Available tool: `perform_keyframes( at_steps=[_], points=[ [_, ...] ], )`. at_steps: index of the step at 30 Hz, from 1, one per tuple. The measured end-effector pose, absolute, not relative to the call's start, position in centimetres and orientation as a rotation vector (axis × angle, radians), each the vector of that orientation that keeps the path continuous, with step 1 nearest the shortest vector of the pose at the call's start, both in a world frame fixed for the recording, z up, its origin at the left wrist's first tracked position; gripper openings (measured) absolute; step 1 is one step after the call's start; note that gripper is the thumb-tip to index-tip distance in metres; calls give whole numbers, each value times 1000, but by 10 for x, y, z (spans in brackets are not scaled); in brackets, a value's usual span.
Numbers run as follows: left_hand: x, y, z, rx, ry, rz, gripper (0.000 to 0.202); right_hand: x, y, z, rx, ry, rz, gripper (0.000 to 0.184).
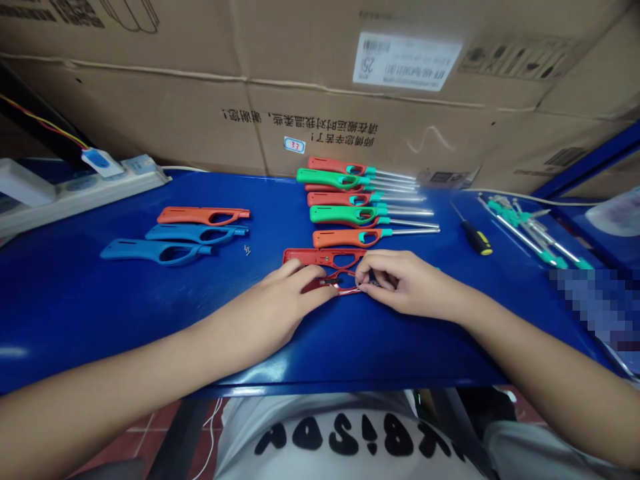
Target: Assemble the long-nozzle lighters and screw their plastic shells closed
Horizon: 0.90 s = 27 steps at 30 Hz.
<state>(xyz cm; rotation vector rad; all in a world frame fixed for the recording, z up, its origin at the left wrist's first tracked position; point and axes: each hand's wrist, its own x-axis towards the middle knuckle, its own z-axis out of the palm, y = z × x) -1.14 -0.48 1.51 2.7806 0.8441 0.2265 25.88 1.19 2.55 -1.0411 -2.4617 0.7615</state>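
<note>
A red lighter shell (320, 257) is laid flat on the blue table (100, 313), long axis left to right, grip end leftward. It is pinned by the flat fingers of the left hand (280, 303). A small part (374, 284) at its right end is pinched by the right hand (400, 283).

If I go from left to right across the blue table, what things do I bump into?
White power strip → two blue plastic lighter shells → left hand → right hand, both touching the red plastic lighter shell → black-and-yellow-handled screwdriver → metal tubes with green ends.
</note>
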Motion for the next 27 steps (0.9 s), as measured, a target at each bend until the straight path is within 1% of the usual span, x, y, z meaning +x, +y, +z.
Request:
perform_keyframes(
  at_steps=[5,10,18,27],
  points=[
    [-10,-4,16,2789,857,226,59,259,14,25,-1035,-2478,751,2],
    [-9,-5,18,2767,842,244,54,258,15,21,-1025,-2454,744,4],
    [-10,-5,17,2769,829,255,53,256,16,21,-1062,-2445,745,9],
    [-10,-5,15,2823,808,268,68,257,16,21,-1068,-2397,782,9]
  ],
)
